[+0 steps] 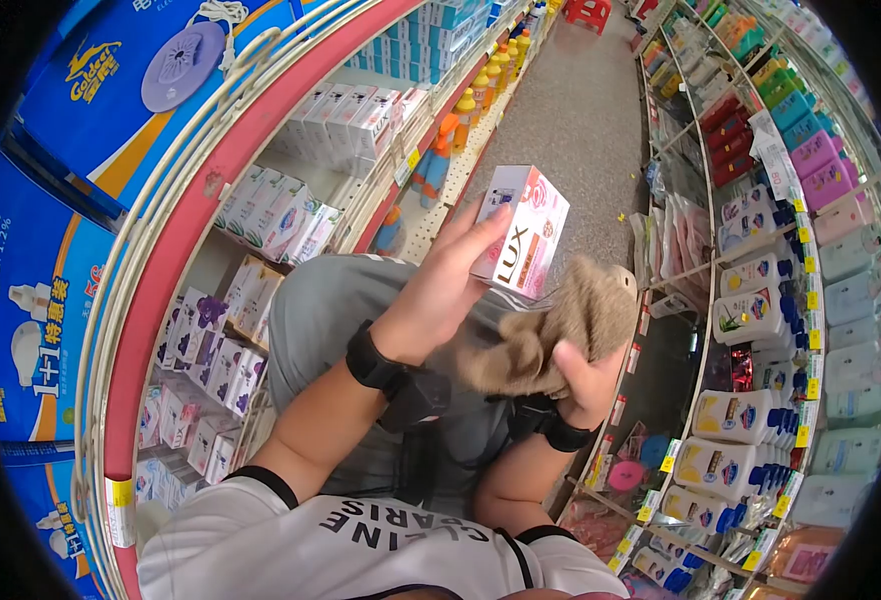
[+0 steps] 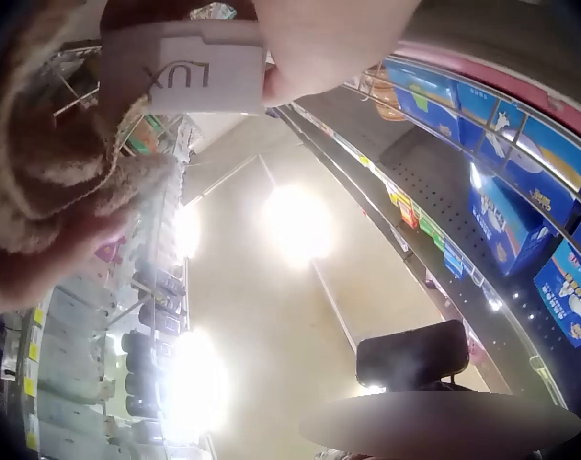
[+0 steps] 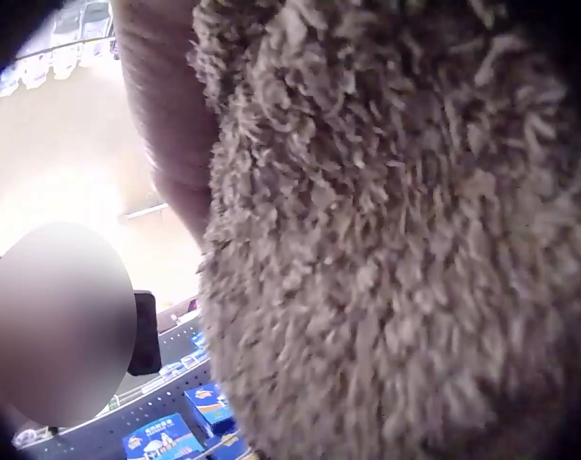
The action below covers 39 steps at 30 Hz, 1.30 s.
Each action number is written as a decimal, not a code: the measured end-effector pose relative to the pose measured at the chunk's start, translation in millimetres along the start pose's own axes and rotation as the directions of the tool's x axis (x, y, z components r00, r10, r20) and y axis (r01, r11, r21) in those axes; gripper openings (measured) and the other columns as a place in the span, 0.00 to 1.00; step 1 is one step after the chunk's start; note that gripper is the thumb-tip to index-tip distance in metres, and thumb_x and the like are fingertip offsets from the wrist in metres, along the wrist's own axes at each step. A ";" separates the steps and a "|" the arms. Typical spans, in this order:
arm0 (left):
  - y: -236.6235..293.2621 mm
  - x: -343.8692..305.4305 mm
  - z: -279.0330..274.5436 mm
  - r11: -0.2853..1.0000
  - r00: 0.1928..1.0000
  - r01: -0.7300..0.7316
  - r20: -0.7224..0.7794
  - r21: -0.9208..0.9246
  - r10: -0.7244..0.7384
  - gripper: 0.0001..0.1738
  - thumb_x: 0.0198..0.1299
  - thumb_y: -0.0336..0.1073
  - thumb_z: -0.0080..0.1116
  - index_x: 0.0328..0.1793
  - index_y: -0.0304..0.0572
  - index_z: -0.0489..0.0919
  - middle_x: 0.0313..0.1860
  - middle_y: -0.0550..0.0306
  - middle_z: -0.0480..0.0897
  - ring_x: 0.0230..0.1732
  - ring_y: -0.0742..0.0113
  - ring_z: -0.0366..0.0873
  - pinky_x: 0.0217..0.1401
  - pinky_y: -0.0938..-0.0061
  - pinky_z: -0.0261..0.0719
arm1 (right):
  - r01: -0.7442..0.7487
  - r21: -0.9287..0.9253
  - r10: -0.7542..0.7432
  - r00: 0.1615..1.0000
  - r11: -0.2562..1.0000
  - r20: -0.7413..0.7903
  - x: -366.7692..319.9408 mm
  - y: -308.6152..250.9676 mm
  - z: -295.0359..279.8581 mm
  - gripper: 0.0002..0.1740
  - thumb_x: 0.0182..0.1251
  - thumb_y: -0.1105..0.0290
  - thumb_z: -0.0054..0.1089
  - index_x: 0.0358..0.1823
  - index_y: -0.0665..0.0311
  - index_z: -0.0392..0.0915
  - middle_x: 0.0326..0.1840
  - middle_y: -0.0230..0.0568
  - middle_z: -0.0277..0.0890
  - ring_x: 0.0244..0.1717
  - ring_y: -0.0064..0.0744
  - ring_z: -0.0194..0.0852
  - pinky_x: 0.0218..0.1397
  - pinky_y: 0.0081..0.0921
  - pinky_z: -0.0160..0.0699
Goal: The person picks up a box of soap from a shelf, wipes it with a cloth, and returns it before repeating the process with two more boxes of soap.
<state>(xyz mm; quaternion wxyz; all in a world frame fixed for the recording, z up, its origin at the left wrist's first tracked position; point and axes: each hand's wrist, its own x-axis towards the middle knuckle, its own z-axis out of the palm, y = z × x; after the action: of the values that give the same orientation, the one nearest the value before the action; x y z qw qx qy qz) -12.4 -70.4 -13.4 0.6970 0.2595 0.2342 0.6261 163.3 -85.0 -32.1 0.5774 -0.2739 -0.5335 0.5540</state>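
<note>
My left hand grips a white and pink LUX box, its thumb lying across one side. Seen from the left wrist, the same box is pinched at one end by the fingers. A fuzzy brown cloth hangs bunched in my right hand, whose thumb presses on it right below the box. Shaggy pile of the cloth fills most of the right wrist view and hides most of that hand's fingers.
Left shelves carry more LUX boxes and other small cartons. Blue mosquito-repellent packs stand behind a wire rail. Pump bottles line the right shelves. Between them runs the aisle floor, with a red stool at its far end.
</note>
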 end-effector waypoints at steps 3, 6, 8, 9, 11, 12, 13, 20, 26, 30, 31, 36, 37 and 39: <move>3.1 -2.4 7.8 0.996 0.999 -0.051 -0.011 0.068 0.052 0.25 0.68 0.41 0.46 0.68 0.40 0.62 0.54 0.59 0.75 0.54 0.76 0.73 0.56 0.77 0.71 | -0.163 -0.036 0.167 0.961 0.986 0.221 3.7 -9.1 7.6 0.37 0.46 0.75 0.70 0.60 0.75 0.64 0.55 0.45 0.71 0.56 0.32 0.69 0.61 0.28 0.65; -0.8 -2.6 11.4 0.986 0.991 -0.114 -0.054 0.125 0.121 0.26 0.67 0.41 0.47 0.68 0.40 0.62 0.54 0.59 0.75 0.55 0.76 0.72 0.56 0.78 0.70 | -0.151 -0.110 0.163 0.980 0.982 0.115 5.8 4.2 10.0 0.34 0.51 0.74 0.67 0.60 0.75 0.65 0.57 0.45 0.71 0.57 0.31 0.69 0.61 0.27 0.64; 0.7 -4.5 7.5 0.988 0.994 -0.090 -0.046 0.127 0.096 0.26 0.67 0.41 0.47 0.68 0.40 0.62 0.54 0.58 0.75 0.55 0.75 0.72 0.57 0.78 0.70 | -0.102 -0.116 0.113 0.990 0.988 0.089 7.5 8.8 6.2 0.32 0.54 0.73 0.65 0.60 0.75 0.64 0.57 0.44 0.71 0.56 0.31 0.69 0.61 0.28 0.64; 1.2 -4.9 6.1 0.987 0.996 -0.076 -0.034 0.143 0.082 0.26 0.66 0.40 0.47 0.68 0.39 0.62 0.55 0.57 0.75 0.56 0.74 0.72 0.58 0.77 0.69 | -0.098 -0.125 0.103 0.994 0.987 0.034 8.2 12.8 3.2 0.32 0.55 0.73 0.65 0.61 0.75 0.64 0.57 0.45 0.71 0.56 0.31 0.68 0.61 0.28 0.64; 1.6 -4.9 4.1 0.983 0.999 -0.049 -0.007 0.175 0.051 0.27 0.65 0.39 0.48 0.69 0.37 0.62 0.56 0.55 0.74 0.57 0.73 0.71 0.60 0.77 0.68 | -0.091 -0.147 0.081 0.994 0.985 -0.077 10.0 18.7 -1.0 0.32 0.55 0.73 0.64 0.61 0.75 0.64 0.57 0.45 0.71 0.56 0.32 0.68 0.62 0.29 0.64; 1.7 -5.5 2.9 0.991 0.999 -0.036 0.025 0.125 0.033 0.27 0.64 0.38 0.48 0.68 0.36 0.62 0.57 0.55 0.74 0.57 0.72 0.71 0.60 0.76 0.67 | -0.093 -0.132 0.083 0.994 0.987 -0.075 11.2 17.9 -1.3 0.33 0.55 0.72 0.64 0.62 0.74 0.62 0.58 0.46 0.69 0.58 0.34 0.66 0.64 0.30 0.61; 2.1 -6.4 1.4 0.997 0.998 -0.022 0.058 0.077 0.017 0.28 0.63 0.37 0.48 0.68 0.35 0.62 0.58 0.54 0.74 0.57 0.72 0.72 0.60 0.76 0.67 | -0.077 -0.139 0.064 0.994 0.987 -0.090 10.9 18.9 -2.0 0.34 0.55 0.72 0.64 0.62 0.74 0.61 0.59 0.47 0.68 0.59 0.34 0.65 0.64 0.30 0.60; 7.4 -8.7 2.4 0.962 0.973 -0.060 0.229 0.265 -0.003 0.31 0.64 0.42 0.49 0.69 0.31 0.60 0.59 0.55 0.73 0.58 0.73 0.69 0.61 0.78 0.65 | -0.121 -0.033 0.117 0.987 0.992 -0.112 6.8 17.1 -3.4 0.37 0.53 0.73 0.64 0.64 0.73 0.58 0.62 0.47 0.64 0.63 0.37 0.62 0.68 0.33 0.55; -0.2 -5.4 -2.3 0.912 0.974 -0.124 0.222 0.391 0.037 0.33 0.67 0.54 0.45 0.65 0.31 0.65 0.51 0.59 0.76 0.50 0.79 0.71 0.52 0.82 0.68 | -0.052 -0.180 0.049 0.999 0.982 -0.019 5.4 11.1 -1.0 0.37 0.51 0.72 0.66 0.63 0.74 0.61 0.61 0.47 0.66 0.61 0.36 0.64 0.65 0.31 0.59; -8.2 -4.9 1.3 0.915 0.985 -0.158 0.123 0.371 0.121 0.31 0.68 0.57 0.41 0.53 0.32 0.73 0.40 0.63 0.77 0.41 0.83 0.70 0.44 0.83 0.69 | -0.039 -0.238 0.060 0.995 0.970 0.082 2.9 0.2 10.4 0.36 0.50 0.75 0.68 0.61 0.76 0.63 0.59 0.46 0.68 0.58 0.33 0.67 0.63 0.28 0.62; -11.6 -3.6 -3.9 0.910 0.993 -0.114 0.076 0.398 0.091 0.31 0.68 0.58 0.40 0.50 0.33 0.74 0.38 0.64 0.76 0.40 0.83 0.69 0.43 0.84 0.68 | -0.025 -0.233 0.054 0.991 0.972 0.120 2.5 -3.0 15.1 0.35 0.50 0.76 0.67 0.61 0.76 0.63 0.59 0.45 0.69 0.58 0.32 0.67 0.63 0.28 0.62; -16.7 1.8 -7.6 0.913 0.993 -0.107 0.000 0.394 0.117 0.32 0.68 0.60 0.36 0.38 0.36 0.75 0.29 0.67 0.74 0.32 0.83 0.68 0.36 0.84 0.67 | -0.015 -0.304 0.086 0.971 0.953 0.223 1.1 -6.7 24.8 0.32 0.49 0.79 0.68 0.59 0.75 0.67 0.54 0.46 0.73 0.54 0.30 0.71 0.59 0.26 0.66; -16.1 2.4 -7.0 0.916 0.992 -0.117 0.007 0.383 0.124 0.32 0.68 0.60 0.35 0.37 0.36 0.75 0.28 0.67 0.74 0.32 0.83 0.68 0.35 0.83 0.67 | -0.021 -0.281 0.075 0.980 0.960 0.183 1.3 -8.2 26.5 0.32 0.50 0.79 0.68 0.58 0.75 0.67 0.53 0.46 0.73 0.53 0.30 0.71 0.58 0.26 0.66; -16.1 3.0 -11.0 0.921 0.995 -0.093 0.018 0.378 0.093 0.32 0.68 0.59 0.35 0.38 0.35 0.75 0.29 0.66 0.75 0.32 0.82 0.68 0.36 0.83 0.67 | -0.031 -0.233 0.057 0.993 0.972 0.102 1.5 -9.7 29.2 0.31 0.50 0.78 0.68 0.58 0.75 0.67 0.53 0.45 0.74 0.52 0.30 0.71 0.58 0.27 0.67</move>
<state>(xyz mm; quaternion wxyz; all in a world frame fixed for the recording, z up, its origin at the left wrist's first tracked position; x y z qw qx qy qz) -7.2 -68.0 -32.2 0.6032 0.3999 0.3379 0.6017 139.6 -93.9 -14.7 0.4995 -0.3208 -0.6186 0.5147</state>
